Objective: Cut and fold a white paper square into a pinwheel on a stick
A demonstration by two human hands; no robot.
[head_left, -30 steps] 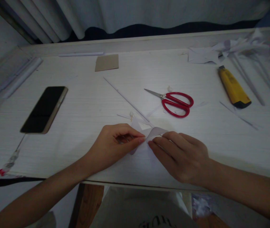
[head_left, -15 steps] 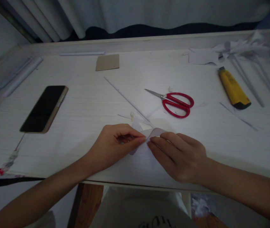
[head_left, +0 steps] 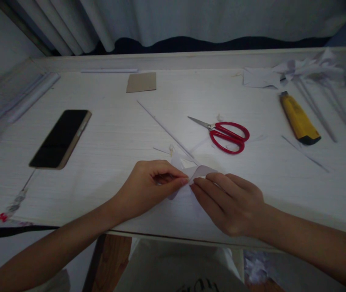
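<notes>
The left hand (head_left: 148, 188) pinched the white paper (head_left: 202, 170) between thumb and forefinger, and the right hand (head_left: 232, 205) held it in bunched fingertips. It lay between both sets of fingers, near the tabletop's front edge (head_left: 157, 234), thin, curled and shaded grey.

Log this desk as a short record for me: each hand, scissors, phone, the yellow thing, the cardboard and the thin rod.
Left hand: thumb and fingers pinching white paper
Right hand: fingertips at the paper's curled part; firmness of grip unclear
Scissors: red handles, blades closed, beyond the hands
Phone: far left, screen dark
Yellow tool: right side, black end
Cardboard: flat, toward back
Thin rod: white, diagonal, left of scissors
</notes>
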